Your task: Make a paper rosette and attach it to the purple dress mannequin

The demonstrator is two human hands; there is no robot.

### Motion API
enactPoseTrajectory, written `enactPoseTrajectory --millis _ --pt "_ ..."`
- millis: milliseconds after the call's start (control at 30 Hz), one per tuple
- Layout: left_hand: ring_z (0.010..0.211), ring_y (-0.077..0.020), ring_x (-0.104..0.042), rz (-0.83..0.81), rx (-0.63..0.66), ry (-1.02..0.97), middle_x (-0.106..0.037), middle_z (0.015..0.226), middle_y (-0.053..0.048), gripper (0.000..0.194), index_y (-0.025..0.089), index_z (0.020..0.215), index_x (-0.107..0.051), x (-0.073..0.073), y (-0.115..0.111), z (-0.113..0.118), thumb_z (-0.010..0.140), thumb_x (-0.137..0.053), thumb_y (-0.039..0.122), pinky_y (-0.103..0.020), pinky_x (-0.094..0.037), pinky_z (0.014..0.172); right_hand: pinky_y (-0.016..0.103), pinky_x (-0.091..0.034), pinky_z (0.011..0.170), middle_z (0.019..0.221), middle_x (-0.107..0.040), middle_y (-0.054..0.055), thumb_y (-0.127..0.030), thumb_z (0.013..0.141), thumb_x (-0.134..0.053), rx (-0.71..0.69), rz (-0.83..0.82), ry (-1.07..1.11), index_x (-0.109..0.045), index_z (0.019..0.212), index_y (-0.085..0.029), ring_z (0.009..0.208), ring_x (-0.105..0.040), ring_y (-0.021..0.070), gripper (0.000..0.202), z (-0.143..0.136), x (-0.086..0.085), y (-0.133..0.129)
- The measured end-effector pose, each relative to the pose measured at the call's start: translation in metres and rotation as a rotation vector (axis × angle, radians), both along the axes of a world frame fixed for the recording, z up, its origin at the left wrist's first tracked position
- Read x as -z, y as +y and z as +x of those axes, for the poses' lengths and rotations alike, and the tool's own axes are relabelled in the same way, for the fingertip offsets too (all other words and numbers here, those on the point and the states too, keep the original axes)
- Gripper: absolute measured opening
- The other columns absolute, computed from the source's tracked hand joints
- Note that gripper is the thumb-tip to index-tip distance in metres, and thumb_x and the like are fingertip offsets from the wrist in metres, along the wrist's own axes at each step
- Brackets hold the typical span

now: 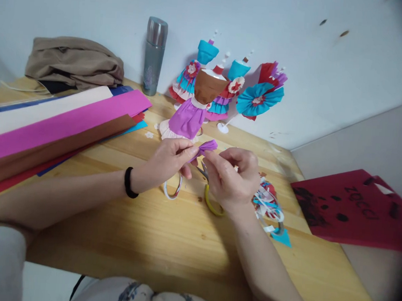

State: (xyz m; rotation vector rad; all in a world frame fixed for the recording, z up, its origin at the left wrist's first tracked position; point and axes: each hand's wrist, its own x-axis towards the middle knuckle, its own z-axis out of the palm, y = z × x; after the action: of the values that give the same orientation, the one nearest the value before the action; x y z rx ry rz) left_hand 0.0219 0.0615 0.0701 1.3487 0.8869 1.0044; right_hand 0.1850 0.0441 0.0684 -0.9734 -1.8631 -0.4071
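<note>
A gathered piece of purple crepe paper (208, 146) is pinched between my two hands above the table. My left hand (173, 160) grips its left end between thumb and fingers. At its lower right edge, the fingertips of my right hand (235, 177) close on the same piece. Scissors with a yellow handle (214, 208) lie partly hidden under my right hand. Below my left hand rests a roll of tape (172, 187). Just beyond the hands stands a small dress form with a brown top and a purple skirt (187, 118).
Several more paper-dressed forms (207, 53) stand against the wall beside a grey bottle (154, 57). Folded crepe paper sheets (66, 122) and a brown cloth (73, 61) lie at left. Paper scraps (268, 200) are heaped at right, near a red bag (354, 210).
</note>
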Motion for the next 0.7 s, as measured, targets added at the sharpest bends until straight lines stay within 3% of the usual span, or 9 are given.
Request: enactPoseTrajectory --millis 200,300,533,700 --pt "0.047 -0.0084 -0.059 0.141 -0.014 0.160 -0.060 0.050 0.002 0.028 0.014 0.069 -0.060 0.002 -0.001 -0.003 0.094 -0.050 0.024 -0.018 -0.043 0.051 0.028 -0.045 0.059 0.079 -0.059 0.001 -0.016 0.088 -0.064 -0.086 0.035 -0.084 -0.067 0.085 -0.024 0.070 -0.056 0.0141 0.009 0.008 -0.001 0.004" --pt "0.052 -0.0099 -0.061 0.240 -0.017 0.224 -0.062 0.053 0.001 0.027 0.015 0.071 -0.062 0.006 0.000 -0.004 0.093 -0.050 0.025 -0.019 -0.043 0.054 0.028 -0.046 0.059 0.085 -0.057 0.003 -0.016 0.090 -0.062 -0.112 -0.060 -0.056 -0.065 0.089 -0.023 0.076 -0.057 0.0153 0.008 0.012 -0.005 0.004" --pt "0.058 -0.0106 -0.058 0.518 -0.039 0.372 -0.062 0.060 0.001 0.032 0.017 0.071 -0.062 0.011 0.002 -0.005 0.095 -0.048 0.032 -0.022 -0.037 0.055 0.027 -0.043 0.054 0.085 -0.057 0.003 -0.019 0.091 -0.059 -0.152 -0.317 0.073 -0.062 0.081 -0.020 0.064 -0.050 0.0118 0.011 0.009 -0.016 -0.002" --pt "0.060 -0.0113 -0.055 0.594 -0.061 0.426 -0.062 0.063 0.001 0.031 0.017 0.074 -0.063 0.010 0.004 -0.007 0.096 -0.049 0.034 -0.023 -0.036 0.057 0.026 -0.043 0.054 0.084 -0.060 0.002 -0.024 0.091 -0.061 -0.201 -0.434 0.186 -0.063 0.081 -0.020 0.065 -0.053 0.0114 0.010 0.013 -0.018 0.000"
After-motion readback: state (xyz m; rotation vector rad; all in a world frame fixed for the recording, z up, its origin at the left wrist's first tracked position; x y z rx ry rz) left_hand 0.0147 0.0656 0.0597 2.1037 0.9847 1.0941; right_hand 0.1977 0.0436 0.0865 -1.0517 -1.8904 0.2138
